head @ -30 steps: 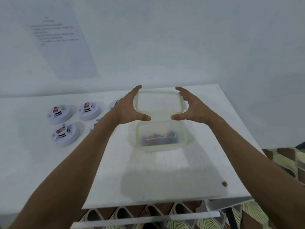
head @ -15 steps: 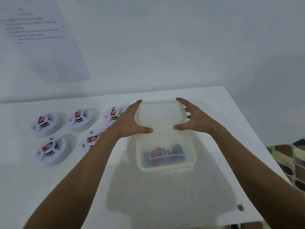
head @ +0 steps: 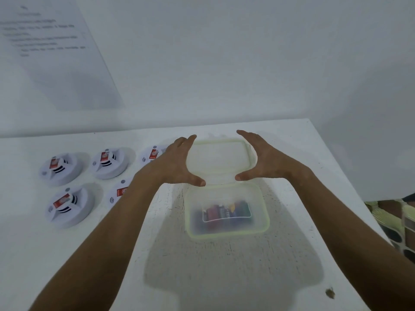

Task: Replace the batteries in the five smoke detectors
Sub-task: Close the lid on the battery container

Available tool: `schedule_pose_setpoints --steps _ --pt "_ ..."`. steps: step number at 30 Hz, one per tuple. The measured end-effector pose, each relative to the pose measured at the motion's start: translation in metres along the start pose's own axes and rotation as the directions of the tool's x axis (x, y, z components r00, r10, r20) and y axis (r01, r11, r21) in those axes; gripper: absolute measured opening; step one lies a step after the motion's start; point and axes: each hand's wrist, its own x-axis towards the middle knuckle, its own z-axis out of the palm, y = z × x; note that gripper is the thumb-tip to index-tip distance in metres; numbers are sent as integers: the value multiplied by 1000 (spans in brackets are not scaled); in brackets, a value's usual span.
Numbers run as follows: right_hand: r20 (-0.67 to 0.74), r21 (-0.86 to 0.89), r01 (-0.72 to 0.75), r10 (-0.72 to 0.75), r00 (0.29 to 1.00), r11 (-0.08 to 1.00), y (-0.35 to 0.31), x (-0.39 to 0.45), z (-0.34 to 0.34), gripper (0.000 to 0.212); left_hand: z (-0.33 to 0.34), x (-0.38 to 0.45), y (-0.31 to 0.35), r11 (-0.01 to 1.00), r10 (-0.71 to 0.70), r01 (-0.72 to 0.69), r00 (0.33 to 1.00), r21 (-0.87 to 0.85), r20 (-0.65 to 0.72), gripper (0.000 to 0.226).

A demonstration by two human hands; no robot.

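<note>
Translucent lid (head: 219,159) is pinched edgewise between your left hand (head: 177,163) and right hand (head: 268,161); fingers curl on its rims. Loose grip could drop it onto the box (head: 226,230) of batteries (head: 226,212).

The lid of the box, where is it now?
In the head view the lid is held between the left hand and right hand, just beyond the open box of batteries, right of the smoke detectors.

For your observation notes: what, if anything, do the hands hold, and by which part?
Both hold the container lid by its side edges: left hand on its left edge, right hand on its right, thumbs at the near edge.
</note>
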Motion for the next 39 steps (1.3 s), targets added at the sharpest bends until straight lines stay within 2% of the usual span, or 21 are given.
schedule_pose_setpoints --steps 6,10,16,23,29,33,39 --pt "86 -16 19 -18 996 1000 -10 20 4 128 -7 14 10 997 79 -79 994 -14 75 133" --pt "45 -17 21 -21 999 1000 -5 26 12 129 -4 19 10 996 81 -78 992 -37 92 133" --pt "34 -13 35 -35 999 999 1 26 21 125 -1 22 9 993 85 -94 990 74 113 132" --pt "-121 96 43 -32 992 994 5 37 21 121 -8 40 10 994 97 -101 993 52 75 128" --pt "-64 23 39 -38 997 999 4 34 6 124 -13 40 15 989 137 -141 988 48 68 128" --pt "11 -34 -17 18 1000 999 7 34 5 127 -8 42 15 991 129 -133 987 33 94 131" --pt "16 -57 3 -3 1000 998 3 40 6 126 -9 48 11 990 124 -131 986 54 113 132"
